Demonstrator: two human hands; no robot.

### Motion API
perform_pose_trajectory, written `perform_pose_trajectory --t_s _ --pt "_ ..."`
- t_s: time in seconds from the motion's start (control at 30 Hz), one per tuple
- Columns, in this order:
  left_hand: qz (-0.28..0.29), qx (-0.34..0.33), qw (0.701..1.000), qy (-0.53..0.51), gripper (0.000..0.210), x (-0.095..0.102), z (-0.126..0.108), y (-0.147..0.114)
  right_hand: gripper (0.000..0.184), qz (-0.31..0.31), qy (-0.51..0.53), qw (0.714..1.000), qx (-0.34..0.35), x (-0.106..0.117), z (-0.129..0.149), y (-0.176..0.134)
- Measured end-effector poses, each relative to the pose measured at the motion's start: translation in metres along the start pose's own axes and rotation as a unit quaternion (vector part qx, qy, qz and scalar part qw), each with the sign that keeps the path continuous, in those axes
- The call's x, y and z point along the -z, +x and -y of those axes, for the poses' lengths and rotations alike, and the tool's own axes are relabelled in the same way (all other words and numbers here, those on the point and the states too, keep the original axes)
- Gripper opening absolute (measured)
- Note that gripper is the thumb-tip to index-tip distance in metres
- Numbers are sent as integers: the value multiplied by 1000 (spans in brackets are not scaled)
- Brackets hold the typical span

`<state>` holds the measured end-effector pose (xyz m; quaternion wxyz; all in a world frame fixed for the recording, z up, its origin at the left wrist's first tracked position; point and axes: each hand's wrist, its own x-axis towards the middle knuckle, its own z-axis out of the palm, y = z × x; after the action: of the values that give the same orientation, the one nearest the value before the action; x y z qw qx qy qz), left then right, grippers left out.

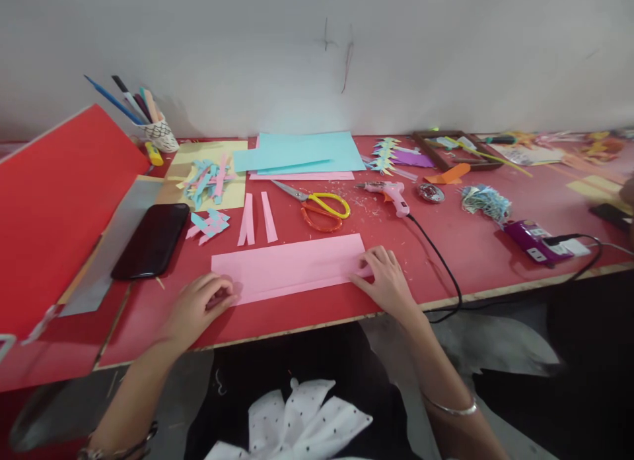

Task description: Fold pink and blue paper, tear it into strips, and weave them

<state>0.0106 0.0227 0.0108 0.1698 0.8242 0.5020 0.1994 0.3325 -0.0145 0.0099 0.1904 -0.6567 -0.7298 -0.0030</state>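
Observation:
A wide strip of pink paper [292, 265] lies on the red table in front of me, with a crease or fold running along its near edge. My left hand [203, 305] has its fingers curled at the near left corner, thumb and fingertips closed on the paper's edge. At the right end, my right hand [384, 278] pinches the near edge between thumb and fingers. Just beyond the paper are narrow pink strips [268, 217] and scissors [321, 206] with yellow and orange handles, blades pointing left.
A pink glue gun [393, 196] trails its black cord to a purple power adapter [537, 242]. Left are a black phone [151, 241], a red folder [64, 202] and a pen cup [161, 133]. Blue paper sheets [307, 151] and paper scraps [208, 181] lie toward the wall.

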Motion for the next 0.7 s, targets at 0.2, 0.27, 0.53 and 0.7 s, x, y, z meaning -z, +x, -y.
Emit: perform_pose_trajectory --t_s 0.2,0.27,0.53,0.7 --pt "-5 -9 1000 1 34 1 -1 0 6 -32 5 999 -28 0 -14 -6" --pt "-7 -9 1000 -3 36 1 -2 0 6 -52 -9 998 -45 0 -19 -8" --pt "26 -18 998 45 31 2 -3 -1 15 -195 27 980 -21 9 -9 -14" --pt "33 -130 986 95 26 -8 -36 12 20 -35 48 985 164 5 18 -9"
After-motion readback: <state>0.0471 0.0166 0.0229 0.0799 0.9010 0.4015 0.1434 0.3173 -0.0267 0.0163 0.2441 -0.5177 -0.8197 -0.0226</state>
